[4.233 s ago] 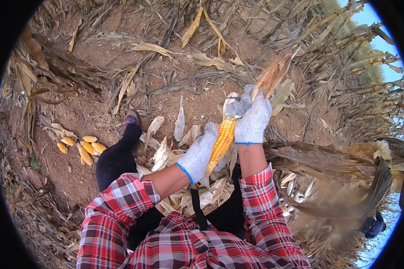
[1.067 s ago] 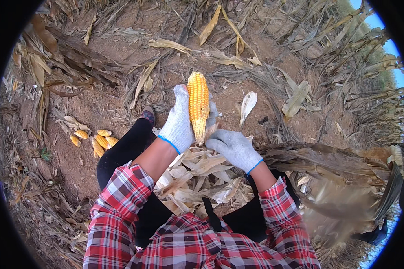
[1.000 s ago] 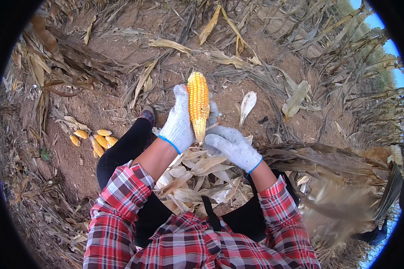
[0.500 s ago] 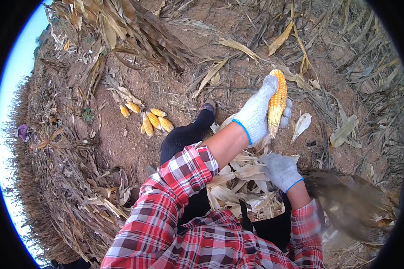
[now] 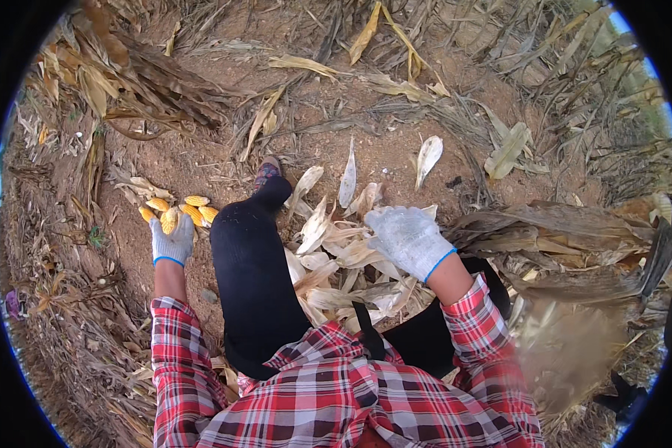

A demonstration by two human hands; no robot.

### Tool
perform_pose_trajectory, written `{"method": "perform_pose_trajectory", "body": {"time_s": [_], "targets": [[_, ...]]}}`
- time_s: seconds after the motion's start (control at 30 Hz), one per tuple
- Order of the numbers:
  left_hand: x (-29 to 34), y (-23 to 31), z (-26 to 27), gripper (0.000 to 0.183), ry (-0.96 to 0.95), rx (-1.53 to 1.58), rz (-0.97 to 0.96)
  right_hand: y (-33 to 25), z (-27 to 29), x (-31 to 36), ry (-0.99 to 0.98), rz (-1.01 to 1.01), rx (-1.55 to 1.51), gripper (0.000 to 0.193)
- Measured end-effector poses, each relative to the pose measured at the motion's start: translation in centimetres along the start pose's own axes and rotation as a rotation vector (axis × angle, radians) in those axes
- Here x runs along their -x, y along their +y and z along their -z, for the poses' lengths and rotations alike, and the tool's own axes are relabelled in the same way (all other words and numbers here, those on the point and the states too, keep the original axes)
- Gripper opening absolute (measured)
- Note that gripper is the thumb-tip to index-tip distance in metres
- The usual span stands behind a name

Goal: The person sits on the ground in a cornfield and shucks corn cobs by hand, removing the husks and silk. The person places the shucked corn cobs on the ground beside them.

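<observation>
Both of my hands wear whitish knit gloves with blue cuffs. Out to the left, my left hand (image 5: 173, 243) is closed around the near end of a yellow corn cob (image 5: 169, 219), low over the pile. Several bare corn cobs (image 5: 196, 201) lie on the soil just beyond it. My right hand (image 5: 409, 239) hovers at or just above the pale corn husks (image 5: 325, 272) in front of me. Its fingers are curled with the knuckles up, and what they hold, if anything, is hidden.
My left leg (image 5: 254, 269) in black stretches between the cobs and the husks. Dry corn stalks (image 5: 567, 231) lie to the right, with another bundle of stalks (image 5: 134, 75) at the far left. Loose husk leaves (image 5: 428, 158) are scattered on the reddish soil.
My left hand has swung from the right, over my leg, down to the cob pile with the cob. My right hand stays by the husks, its fingers now curled. The view has turned.
</observation>
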State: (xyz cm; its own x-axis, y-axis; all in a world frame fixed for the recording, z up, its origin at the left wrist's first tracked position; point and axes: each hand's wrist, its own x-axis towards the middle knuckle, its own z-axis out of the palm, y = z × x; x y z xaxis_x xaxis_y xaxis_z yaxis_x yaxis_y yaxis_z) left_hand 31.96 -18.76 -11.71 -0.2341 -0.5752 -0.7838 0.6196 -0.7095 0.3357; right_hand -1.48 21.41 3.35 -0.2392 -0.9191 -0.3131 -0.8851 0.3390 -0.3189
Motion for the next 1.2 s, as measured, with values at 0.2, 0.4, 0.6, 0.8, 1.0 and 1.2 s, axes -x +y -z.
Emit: {"method": "perform_pose_trajectory", "body": {"time_s": [0.2, 0.4, 0.6, 0.8, 1.0, 1.2], "targets": [[2.3, -1.8, -1.8, 0.085, -0.062, -0.328, -0.148, -4.3, 1.8, 7.3, 0.484, 0.076, -0.134, 0.026], [5.2, -5.8, -10.4, 0.061, -0.282, -0.806, -0.474, -1.9, -0.1, 21.1, 0.962, -0.485, -0.382, 0.029], [4.5, -8.0, -12.2, 0.060, -0.201, -1.188, -0.680, 7.8, -19.9, 27.9, 0.827, -1.187, -0.600, 0.029], [4.4, -7.7, -12.9, 0.049, -0.391, -1.530, -0.820, 2.7, -37.6, 31.9, 0.105, -1.387, -0.741, 0.042], [3.5, -7.9, -15.2, 0.037, -0.590, -1.976, -0.843, 2.9, -41.2, 35.2, 0.111, -1.632, -0.882, 0.045], [6.0, -12.0, -16.2, 0.028, -0.646, -2.002, -0.887, 5.1, -39.5, 37.8, 0.226, -1.747, -0.874, 0.051]]}}
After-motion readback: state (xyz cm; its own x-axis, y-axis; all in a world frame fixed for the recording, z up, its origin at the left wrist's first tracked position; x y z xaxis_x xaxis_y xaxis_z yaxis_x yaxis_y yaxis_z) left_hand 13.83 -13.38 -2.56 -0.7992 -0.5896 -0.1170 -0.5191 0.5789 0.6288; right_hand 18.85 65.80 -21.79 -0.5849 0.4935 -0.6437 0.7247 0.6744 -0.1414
